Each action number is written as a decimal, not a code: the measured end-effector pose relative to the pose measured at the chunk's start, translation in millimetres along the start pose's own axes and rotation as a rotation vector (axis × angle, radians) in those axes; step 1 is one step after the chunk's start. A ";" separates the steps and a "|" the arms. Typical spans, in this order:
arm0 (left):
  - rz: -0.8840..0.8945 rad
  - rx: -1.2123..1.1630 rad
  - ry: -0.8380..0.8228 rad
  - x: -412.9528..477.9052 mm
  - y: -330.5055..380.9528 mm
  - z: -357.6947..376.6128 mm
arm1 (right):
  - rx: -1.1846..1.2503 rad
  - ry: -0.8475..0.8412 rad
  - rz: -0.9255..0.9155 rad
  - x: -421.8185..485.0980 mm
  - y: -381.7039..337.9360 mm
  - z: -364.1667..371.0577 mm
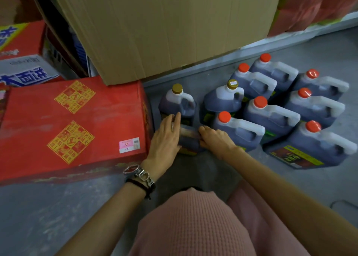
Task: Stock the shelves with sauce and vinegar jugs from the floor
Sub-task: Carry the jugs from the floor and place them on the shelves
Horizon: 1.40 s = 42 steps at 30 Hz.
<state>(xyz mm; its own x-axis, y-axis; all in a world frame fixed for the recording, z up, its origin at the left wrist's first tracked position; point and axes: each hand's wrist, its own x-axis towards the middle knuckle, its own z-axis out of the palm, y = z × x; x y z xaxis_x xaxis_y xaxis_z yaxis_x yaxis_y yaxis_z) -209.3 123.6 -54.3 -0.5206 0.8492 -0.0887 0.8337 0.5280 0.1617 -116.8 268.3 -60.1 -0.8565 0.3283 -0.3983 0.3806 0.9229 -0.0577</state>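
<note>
On the grey floor a dark sauce jug [189, 139] with a pale handle stands between my hands. My left hand [166, 137] lies flat against its left side, fingers straight. Curled fingers of my right hand [215, 140] grip its right side at the handle. The jug's cap is hidden. Just behind it stand two gold-capped jugs [177, 100] [224, 98]. Several red-capped jugs [271, 114] of dark liquid cluster to the right, the nearest [240, 129] touching my right hand's side.
A red carton [73, 124] lies close on the left of the held jug. A big brown cardboard box [164, 29] leans over the back. The pale shelf base [290, 36] runs behind the jugs, with red packs [319, 3] above it. Blue-and-white cartons [23, 69] sit far left.
</note>
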 end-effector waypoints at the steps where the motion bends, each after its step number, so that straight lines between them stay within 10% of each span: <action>1: -0.001 -0.049 -0.021 -1.7 -1.7 6.0 | -0.008 -0.017 0.001 -2.9 1.5 1.4; 12: -0.057 -0.647 -0.435 -16.2 6.9 72.3 | -0.079 0.163 -0.040 -59.2 62.3 25.9; 22: -0.046 -0.722 -0.403 17.6 14.0 85.8 | 0.019 0.393 -0.102 -48.3 42.6 59.5; 34: -0.110 -0.832 -0.227 11.6 31.2 80.7 | 0.276 0.150 0.020 -54.6 49.2 46.3; 42: -0.088 -0.888 -0.165 1.1 46.1 21.1 | 0.340 0.417 -0.013 -89.3 49.3 -1.8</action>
<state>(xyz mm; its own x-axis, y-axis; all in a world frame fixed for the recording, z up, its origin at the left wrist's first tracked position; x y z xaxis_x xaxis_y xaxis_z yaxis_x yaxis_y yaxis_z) -167.5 149.1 -67.7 -0.4857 0.8329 -0.2654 0.3077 0.4471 0.8399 -22.2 284.8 -25.7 -0.9015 0.4328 -0.0022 0.4008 0.8331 -0.3812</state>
